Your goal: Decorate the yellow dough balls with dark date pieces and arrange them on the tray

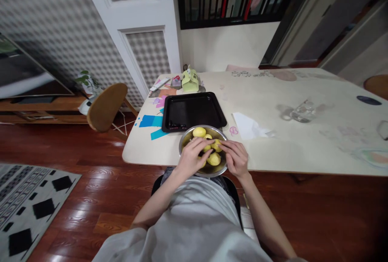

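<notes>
While the bench [142, 151] holds a black tray [194, 110], the left hand [194, 156] bends over the metal bowl [185, 140], its grip hard to tell; yellow lumps [214, 159] sit inside, the right hand [237, 157] pinches one, and work looks begun, but how much is left I can't tell

Left hand [193, 156] and right hand [237, 159] over a metal bowl [185, 140] of yellow food pieces [214, 159].
Both hands' fingertips meet at one yellow piece [216, 146]; the bowl juts past the table's [151, 153] near edge. Behind it lies a black tray [192, 110]; a green box [190, 82] and white remote [160, 84] sit near the far left corner, a clear glass [303, 112] well in from the right edge.
</notes>
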A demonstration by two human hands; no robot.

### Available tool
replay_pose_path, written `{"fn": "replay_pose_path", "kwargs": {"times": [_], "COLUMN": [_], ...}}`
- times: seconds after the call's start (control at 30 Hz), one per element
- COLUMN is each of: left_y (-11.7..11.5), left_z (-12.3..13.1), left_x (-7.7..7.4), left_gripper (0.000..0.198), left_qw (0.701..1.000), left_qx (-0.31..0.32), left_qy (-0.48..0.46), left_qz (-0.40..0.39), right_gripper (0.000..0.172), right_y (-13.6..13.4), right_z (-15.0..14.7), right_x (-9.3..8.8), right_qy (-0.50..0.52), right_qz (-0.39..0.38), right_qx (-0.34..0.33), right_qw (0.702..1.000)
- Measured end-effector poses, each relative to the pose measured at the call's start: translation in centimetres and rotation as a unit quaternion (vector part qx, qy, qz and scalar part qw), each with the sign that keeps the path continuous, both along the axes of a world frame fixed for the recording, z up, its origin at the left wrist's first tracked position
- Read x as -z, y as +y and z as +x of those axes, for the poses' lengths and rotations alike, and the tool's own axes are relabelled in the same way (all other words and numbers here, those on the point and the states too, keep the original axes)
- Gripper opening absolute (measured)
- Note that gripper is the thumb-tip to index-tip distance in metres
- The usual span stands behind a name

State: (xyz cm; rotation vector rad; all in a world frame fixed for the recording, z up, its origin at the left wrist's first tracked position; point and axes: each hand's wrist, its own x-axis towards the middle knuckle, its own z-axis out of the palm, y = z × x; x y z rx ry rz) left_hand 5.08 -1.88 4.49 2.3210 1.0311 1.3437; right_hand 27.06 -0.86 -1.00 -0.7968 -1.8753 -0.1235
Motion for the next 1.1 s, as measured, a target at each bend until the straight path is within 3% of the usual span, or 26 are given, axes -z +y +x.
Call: {"fn": "replay_pose_path", "kwargs": {"times": [0.07, 0.17, 0.23, 0.33, 0.47, 0.6, 0.93, 1.1], "left_y": [0.9, 3.4, 5.6, 8.8, 11.1, 11.5, 10.8, 8.3], "left_z": [-1.6, -4.9, -7.2, -9.8, -11.3, -11.5, -11.2, -10.0], "left_x": [-0.2, 0.2, 0.8, 2.0, 2.9, 3.3, 2.9, 1.8], "left_gripper": [0.023, 0.021, 0.025, 0.035, 0.046, 0.043, 0.024, 0.016], "left_qw": [0.998, 0.983, 0.97, 0.951, 0.926, 0.919, 0.932, 0.964], "left_qx": [-0.05, -0.174, -0.242, -0.286, -0.281, -0.281, -0.308, -0.261], "left_qy": [-0.031, -0.041, 0.006, 0.099, 0.202, 0.233, 0.157, 0.015], "left_qz": [0.01, 0.03, 0.009, -0.067, -0.151, -0.152, -0.111, -0.053], "right_gripper": [0.039, 0.039, 0.039, 0.04, 0.041, 0.04, 0.039, 0.04], "right_y": [0.1, 0.1, 0.2, 0.2, 0.1, 0.1, 0.1, 0.1], "right_z": [0.0, 0.1, 0.1, 0.1, 0.1, 0.1, 0.1, 0.1], "right_x": [0.1, 0.2, 0.2, 0.2, 0.3, 0.3, 0.1, 0.1], "right_qy": [0.001, -0.001, -0.001, 0.002, 0.004, 0.004, -0.003, -0.004], "right_qz": [-0.001, 0.002, 0.004, 0.007, 0.002, 0.005, 0.012, 0.01], "right_qx": [0.001, 0.0, -0.001, -0.004, -0.002, -0.001, -0.003, -0.005], "right_qw": [1.0, 1.0, 1.0, 1.0, 1.0, 1.0, 1.0, 1.0]}}
